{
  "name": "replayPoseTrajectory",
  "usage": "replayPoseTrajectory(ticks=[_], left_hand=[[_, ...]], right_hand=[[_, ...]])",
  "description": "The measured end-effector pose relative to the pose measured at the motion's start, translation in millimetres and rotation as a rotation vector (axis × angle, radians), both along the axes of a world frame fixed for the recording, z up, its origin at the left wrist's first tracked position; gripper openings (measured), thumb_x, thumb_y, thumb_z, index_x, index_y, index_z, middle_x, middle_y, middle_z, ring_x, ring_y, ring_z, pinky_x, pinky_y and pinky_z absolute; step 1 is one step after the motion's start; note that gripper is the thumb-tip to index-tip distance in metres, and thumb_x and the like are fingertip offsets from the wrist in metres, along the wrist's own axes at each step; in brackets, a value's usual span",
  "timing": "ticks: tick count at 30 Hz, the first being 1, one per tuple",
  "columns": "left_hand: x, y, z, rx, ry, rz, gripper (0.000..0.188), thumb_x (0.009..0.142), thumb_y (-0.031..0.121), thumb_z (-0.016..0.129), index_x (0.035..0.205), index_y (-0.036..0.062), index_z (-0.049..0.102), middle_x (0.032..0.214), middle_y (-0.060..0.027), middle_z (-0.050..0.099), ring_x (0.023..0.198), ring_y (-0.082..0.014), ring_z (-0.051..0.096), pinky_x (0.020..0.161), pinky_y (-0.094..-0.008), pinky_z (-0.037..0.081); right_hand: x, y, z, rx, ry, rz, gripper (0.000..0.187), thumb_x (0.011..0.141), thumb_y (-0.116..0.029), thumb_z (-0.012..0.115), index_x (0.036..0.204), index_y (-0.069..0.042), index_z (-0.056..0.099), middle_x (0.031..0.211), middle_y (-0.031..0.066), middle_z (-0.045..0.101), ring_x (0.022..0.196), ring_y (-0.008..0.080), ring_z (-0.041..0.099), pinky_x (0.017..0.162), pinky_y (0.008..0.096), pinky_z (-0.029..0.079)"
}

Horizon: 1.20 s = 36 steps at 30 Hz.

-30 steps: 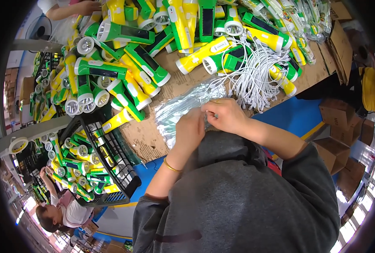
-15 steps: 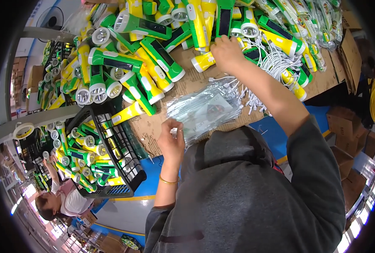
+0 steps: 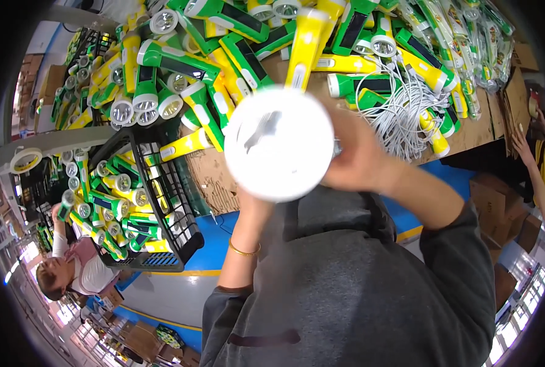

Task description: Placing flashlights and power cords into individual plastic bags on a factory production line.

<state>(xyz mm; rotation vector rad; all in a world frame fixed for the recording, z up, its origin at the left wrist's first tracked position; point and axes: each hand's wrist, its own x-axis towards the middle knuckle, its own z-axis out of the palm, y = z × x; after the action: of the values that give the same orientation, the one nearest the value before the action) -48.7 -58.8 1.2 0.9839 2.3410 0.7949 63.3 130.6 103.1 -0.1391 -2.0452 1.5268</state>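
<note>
A flashlight (image 3: 278,145) is held up close to the camera, its round white-rimmed head facing me and its lens glaring white. The body behind that head is hidden. My right hand (image 3: 359,144) is closed at the flashlight's right side, its fingertips partly covered. Just below and left of the head is my left hand (image 3: 255,205), with a gold bangle on the wrist; its fingers are hidden behind the flashlight. A tangle of white cables (image 3: 401,113) lies on the cardboard-covered table (image 3: 214,177), right of my right hand.
Green and yellow flashlights (image 3: 242,61) are heaped along the far side. A black crate (image 3: 162,260) full of them stands at left, near a tape roll (image 3: 26,160). Bagged flashlights (image 3: 462,43) lie far right. Another person (image 3: 79,269) is at left; someone's hand (image 3: 522,148) shows at right.
My right hand has come back from the pile with a flashlight, now raised toward the camera. It covers the clear plastic bags. Another person's hand has appeared at the right.
</note>
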Motion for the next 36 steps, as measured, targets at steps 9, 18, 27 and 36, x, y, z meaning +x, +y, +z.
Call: replayPoseTrajectory(ticks=[9, 18, 27, 36], left_hand=[[-4.8, 1.6, 28.7, 0.203, -0.459, -0.107, 0.062, 0.072, -0.014, 0.05, 0.132, -0.0036, 0.049, 0.142, -0.0185, 0.046, 0.123, -0.0314, 0.052, 0.096, -0.0389, 0.047], [0.7, 8.6, 23.0, 0.173, 0.107, -0.221, 0.043, 0.076, -0.012, 0.048, 0.116, -0.0004, 0.061, 0.122, -0.0223, 0.06, 0.11, -0.0387, 0.059, 0.092, -0.0415, 0.049], [2.7, 20.4, 23.6, 0.098, -0.021, -0.225, 0.035, 0.083, -0.001, 0.059, 0.118, 0.0002, 0.061, 0.121, -0.0233, 0.06, 0.107, -0.0362, 0.061, 0.075, -0.035, 0.057], [-13.2, 16.9, 4.3, 0.114, -0.275, -0.074, 0.048, 0.075, 0.0, 0.065, 0.123, -0.0021, 0.058, 0.124, -0.0202, 0.06, 0.108, -0.0292, 0.062, 0.074, -0.0319, 0.055]], right_hand=[[19.6, 5.0, -73.6, 0.793, -0.496, 0.231, 0.038, 0.075, -0.007, 0.062, 0.112, -0.002, 0.057, 0.105, 0.0148, 0.063, 0.101, 0.0314, 0.062, 0.086, 0.0412, 0.05], [34.0, 41.4, -49.7, 0.647, -0.458, 0.015, 0.016, 0.078, -0.01, 0.06, 0.094, -0.009, 0.062, 0.095, 0.009, 0.061, 0.087, 0.0317, 0.063, 0.076, 0.0418, 0.051], [25.9, 145.4, -25.4, 1.16, -0.685, 0.128, 0.006, 0.08, -0.01, 0.061, 0.082, -0.004, 0.062, 0.077, 0.0103, 0.06, 0.072, 0.0273, 0.063, 0.061, 0.0386, 0.05], [-21.7, 28.0, 5.4, -0.587, -0.064, 0.024, 0.023, 0.098, -0.013, 0.051, 0.114, -0.002, 0.064, 0.078, 0.0033, 0.063, 0.056, 0.007, 0.057, 0.054, 0.0207, 0.047]])
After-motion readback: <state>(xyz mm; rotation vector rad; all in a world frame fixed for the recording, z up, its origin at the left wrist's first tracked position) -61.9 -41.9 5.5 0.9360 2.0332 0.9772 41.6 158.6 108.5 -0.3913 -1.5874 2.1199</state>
